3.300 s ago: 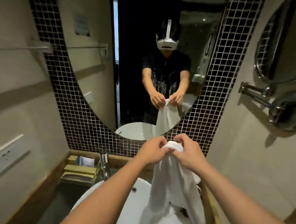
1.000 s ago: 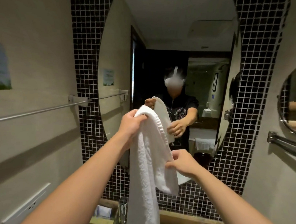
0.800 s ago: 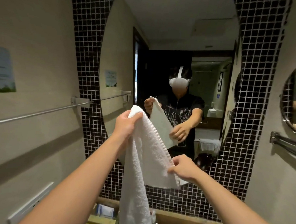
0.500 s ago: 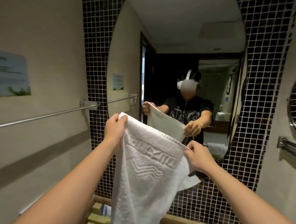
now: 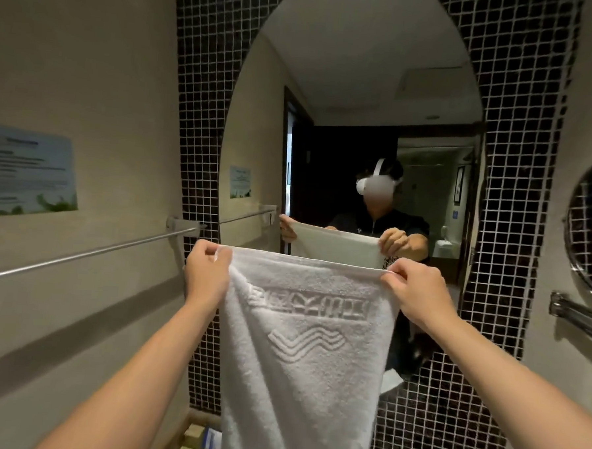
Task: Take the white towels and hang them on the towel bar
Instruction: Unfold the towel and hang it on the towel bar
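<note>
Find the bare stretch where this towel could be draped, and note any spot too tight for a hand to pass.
The towel bar on the left wall is bare along its visible length, from the frame's edge to its bracket. Both hands, left hand and right hand, pinch the white towel by its top corners. The bracket end, beside the mosaic tiles, looks tightest.

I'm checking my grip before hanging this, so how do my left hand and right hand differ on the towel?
The left hand sits a little higher, near the towel bar on the left wall; the right hand sits slightly lower, in front of the mirror. The left hand bunches its corner of the white towel; the right hand pinches its corner with the fingertips. Both hold the top edge taut.
</note>
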The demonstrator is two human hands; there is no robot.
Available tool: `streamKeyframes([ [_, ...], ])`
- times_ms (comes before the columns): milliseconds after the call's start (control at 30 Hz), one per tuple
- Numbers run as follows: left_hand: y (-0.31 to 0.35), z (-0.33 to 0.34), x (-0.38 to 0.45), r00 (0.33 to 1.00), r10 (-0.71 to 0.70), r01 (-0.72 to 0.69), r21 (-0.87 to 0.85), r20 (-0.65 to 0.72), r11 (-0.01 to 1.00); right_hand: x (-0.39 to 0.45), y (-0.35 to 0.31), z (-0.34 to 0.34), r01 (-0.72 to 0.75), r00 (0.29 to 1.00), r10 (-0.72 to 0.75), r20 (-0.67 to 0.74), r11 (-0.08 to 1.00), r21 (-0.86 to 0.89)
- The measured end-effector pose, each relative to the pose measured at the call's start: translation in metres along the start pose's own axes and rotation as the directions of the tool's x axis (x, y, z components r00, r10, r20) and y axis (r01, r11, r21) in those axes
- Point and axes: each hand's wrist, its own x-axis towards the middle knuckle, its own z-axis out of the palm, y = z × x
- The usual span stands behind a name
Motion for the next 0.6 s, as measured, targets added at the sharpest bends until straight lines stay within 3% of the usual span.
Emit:
streamKeyframes([
  [100,-0.003,-0.007,0.005,0.997,0.068,-0.069,0.041,0.029,0.997,0.000,0.002,-0.006,0.066,0.998,-0.066,-0.001,0.995,0.080],
  [200,-0.009,-0.014,0.008,0.973,0.183,-0.204,0.160,0.141,0.966,0.000,0.004,-0.014,0.010,0.998,-0.004,-0.065,0.996,0.090],
  [300,-0.016,-0.024,0.008,0.902,0.233,-0.400,0.500,0.364,0.768,0.000,0.008,-0.019,-0.070,0.995,0.076,-0.058,0.993,0.093],
  [400,-0.018,-0.030,0.007,0.830,0.122,-0.519,0.672,0.545,0.528,-0.003,0.010,-0.020,-0.092,0.996,0.093,-0.008,0.994,0.050],
  [467,-0.013,-0.027,0.004,0.778,-0.047,-0.554,0.719,0.627,0.419,-0.005,0.006,-0.020,-0.114,0.993,0.113,0.046,0.993,0.027],
  [533,-0.004,-0.022,-0.004,0.639,-0.310,-0.556,0.702,0.704,0.446,-0.006,-0.001,-0.018,-0.158,0.980,0.159,0.123,0.987,-0.016],
  [600,0.005,-0.016,-0.014,0.422,-0.492,-0.438,0.646,0.762,0.625,-0.009,-0.012,-0.015,-0.198,0.953,0.205,0.223,0.979,-0.055],
])
